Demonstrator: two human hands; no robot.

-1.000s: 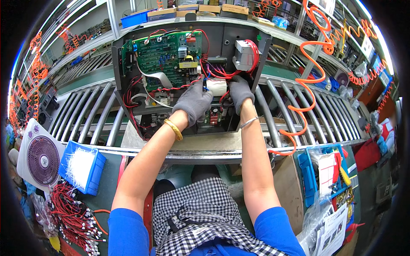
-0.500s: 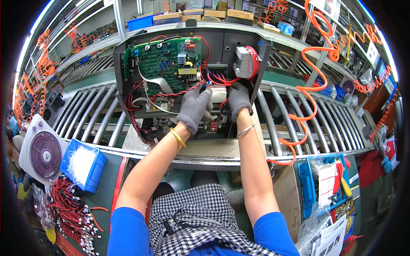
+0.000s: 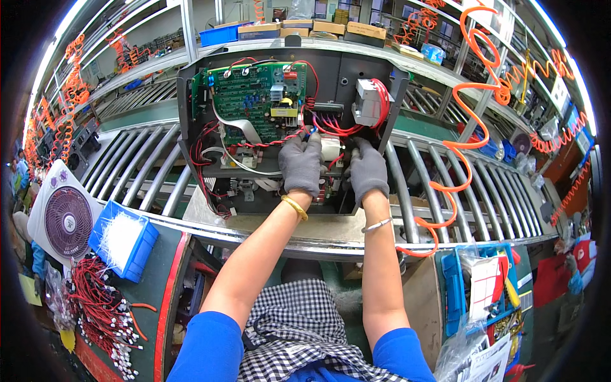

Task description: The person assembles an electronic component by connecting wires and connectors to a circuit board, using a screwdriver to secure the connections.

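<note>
Head view: in the upper centre of the frame, an open black case (image 3: pixel 331 79) holds a green circuit board (image 3: pixel 245 105) at its left and a grey metal block (image 3: pixel 367 107) at its right. The gloved left hand (image 3: pixel 301 167) and right hand (image 3: pixel 368 169) are apart, on either side of a white cylinder (image 3: pixel 330 149) below red wires (image 3: pixel 345 132). The left fingertips are near the cylinder's left end, the right ones near its right; whether either grips anything, I cannot tell. A blue bin (image 3: pixel 145 256) of white strips (image 3: pixel 119 237) is at lower left.
</note>
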